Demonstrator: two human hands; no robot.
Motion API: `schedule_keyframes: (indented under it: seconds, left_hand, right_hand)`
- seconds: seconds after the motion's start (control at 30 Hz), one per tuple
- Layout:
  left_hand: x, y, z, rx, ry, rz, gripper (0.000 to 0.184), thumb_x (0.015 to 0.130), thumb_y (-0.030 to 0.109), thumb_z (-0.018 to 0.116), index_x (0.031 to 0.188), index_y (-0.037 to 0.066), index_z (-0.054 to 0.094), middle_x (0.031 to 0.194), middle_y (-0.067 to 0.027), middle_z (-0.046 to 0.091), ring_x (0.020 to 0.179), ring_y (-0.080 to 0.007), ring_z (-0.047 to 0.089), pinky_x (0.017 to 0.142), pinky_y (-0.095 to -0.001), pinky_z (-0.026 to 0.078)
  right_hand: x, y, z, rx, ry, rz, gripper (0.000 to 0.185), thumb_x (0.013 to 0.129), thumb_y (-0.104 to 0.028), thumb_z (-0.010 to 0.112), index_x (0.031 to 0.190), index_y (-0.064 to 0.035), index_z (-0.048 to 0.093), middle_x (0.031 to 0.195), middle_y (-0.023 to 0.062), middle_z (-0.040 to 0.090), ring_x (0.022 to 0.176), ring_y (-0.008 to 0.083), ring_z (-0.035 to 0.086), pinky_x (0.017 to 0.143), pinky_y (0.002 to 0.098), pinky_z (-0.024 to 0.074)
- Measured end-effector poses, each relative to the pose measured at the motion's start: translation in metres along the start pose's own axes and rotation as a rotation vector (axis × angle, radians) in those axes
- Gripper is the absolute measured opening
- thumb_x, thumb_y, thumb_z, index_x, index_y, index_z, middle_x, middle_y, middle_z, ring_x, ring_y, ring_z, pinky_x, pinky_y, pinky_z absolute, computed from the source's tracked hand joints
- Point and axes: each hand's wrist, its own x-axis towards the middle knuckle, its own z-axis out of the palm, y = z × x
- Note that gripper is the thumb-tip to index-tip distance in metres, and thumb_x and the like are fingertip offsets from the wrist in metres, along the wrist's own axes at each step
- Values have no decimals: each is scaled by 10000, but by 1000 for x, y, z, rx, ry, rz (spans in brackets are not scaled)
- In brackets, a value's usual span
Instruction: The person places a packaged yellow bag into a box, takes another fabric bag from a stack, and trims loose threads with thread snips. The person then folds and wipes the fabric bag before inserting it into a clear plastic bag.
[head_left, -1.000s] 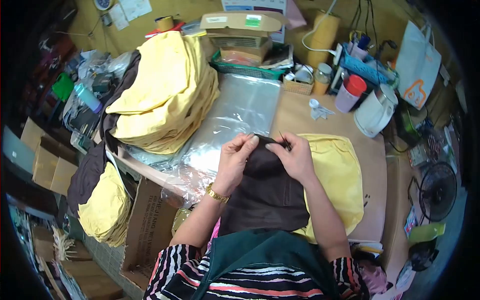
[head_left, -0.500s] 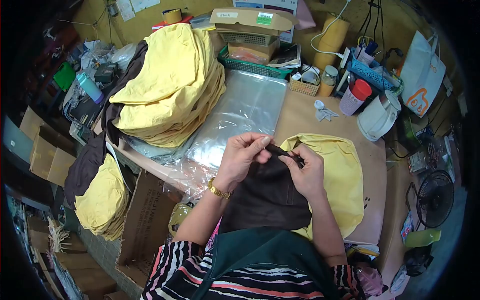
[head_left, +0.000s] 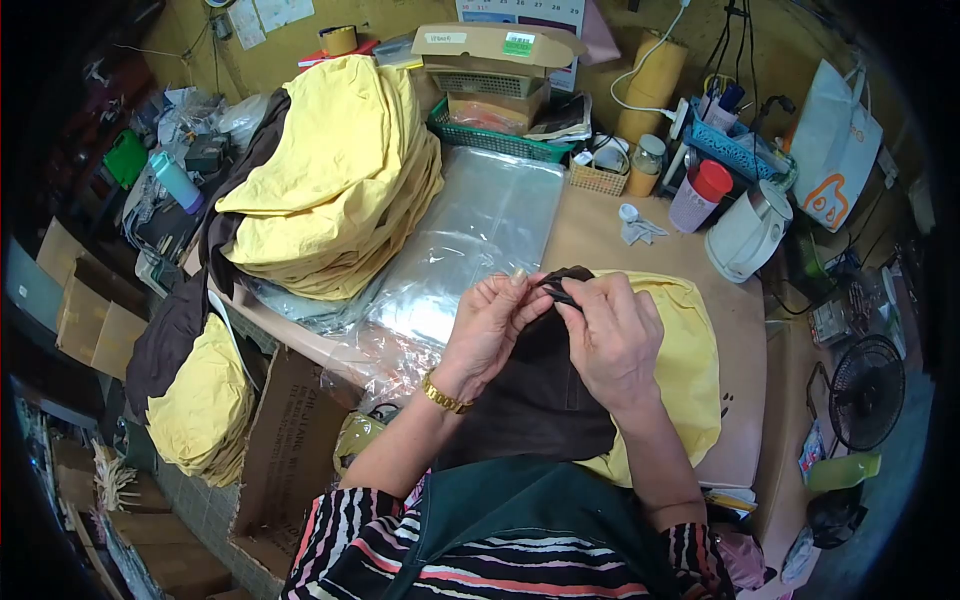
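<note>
A dark brown and yellow sewn cloth piece [head_left: 525, 395] lies at the table's front edge, its yellow part [head_left: 685, 360] spread to the right. My left hand [head_left: 487, 325], with a gold watch at its wrist, pinches the gathered upper edge of the brown cloth between thumb and fingers. Close beside it, my right hand [head_left: 615, 335] is closed on the same dark edge, thumb and forefinger pressed together. The fingertips partly hide the bunched edge. A straight stitched line shows on the brown cloth below my right hand.
A tall pile of yellow and brown cloth [head_left: 320, 180] stands at the left, beside clear plastic bags [head_left: 480, 205]. Behind are a green basket [head_left: 500, 137], a red-topped cup [head_left: 700, 195] and a white kettle [head_left: 748, 232]. An open cardboard box [head_left: 290, 455] stands below left.
My right hand has turned, its back now facing up more, and moved closer to my left hand. The brown edge is bunched higher between the fingers. The view has shifted slightly.
</note>
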Motion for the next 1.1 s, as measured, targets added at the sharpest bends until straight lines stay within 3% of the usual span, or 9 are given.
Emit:
schedule_keyframes:
  seconds: [0.4,0.5,0.6,0.63,0.77,0.83,0.87,1.0,1.1]
  left_hand:
    - [-3,-10,3,154,-37,104,183,967,205,587,889,39,595,1037,-99,679,872,-105,639,830,-258,559]
    - [-6,-9,7,219,-70,126,189,964,206,594,902,27,586,1037,-110,678,879,-114,649,827,-264,562]
    - [-14,-3,17,228,-58,117,169,958,177,602,915,15,578,1051,-125,674,894,-122,658,822,-265,564]
    - [-16,0,22,267,-57,104,202,982,203,559,893,21,573,1044,-124,670,897,-142,658,828,-289,551]
    - [-9,18,10,239,71,198,370,1037,324,423,909,15,582,1023,-151,668,866,-186,677,752,-312,556]
    - [9,40,-29,406,230,503,392,1042,366,378,938,52,587,1097,-121,635,985,-158,621,798,-301,474]
    - [11,47,-34,526,313,533,381,1034,372,400,1088,39,577,1137,-94,607,1052,-188,577,877,-317,450]
    - [8,15,-3,1168,169,759,496,957,225,582,1353,-6,391,1161,-133,575,1061,-267,565,943,-365,423]
    - [8,-5,2,1283,47,783,315,916,147,622,1183,1,543,972,-133,622,896,-234,618,784,-343,479]
  right_hand:
    - [6,-8,-6,-16,9,-27,262,651,-56,793,832,-79,606,742,29,547,594,207,522,547,335,355]
    - [2,-2,-6,-7,-76,-9,202,728,-73,724,844,-76,559,773,49,521,688,204,586,572,327,379]
    - [-4,9,7,280,10,228,259,730,-99,767,848,-50,542,777,52,514,661,217,559,601,317,406]
    - [-1,12,10,581,44,433,300,727,-124,792,876,-34,548,753,48,496,642,196,537,608,310,411]
    - [-14,62,28,706,-185,496,273,782,-174,786,846,18,602,658,9,476,626,97,450,585,272,381]
    - [-6,60,23,769,-243,594,280,843,-166,730,708,30,582,611,-25,491,601,71,410,559,257,350]
    - [-5,59,22,769,-240,595,280,843,-166,730,708,30,582,611,-25,491,601,71,410,559,257,350]
    - [0,53,26,769,-205,629,257,854,-164,724,720,6,588,608,-48,461,596,51,391,545,248,336]
    - [2,56,35,747,-105,626,254,860,-167,721,714,-9,585,616,-61,449,607,37,382,545,239,326]
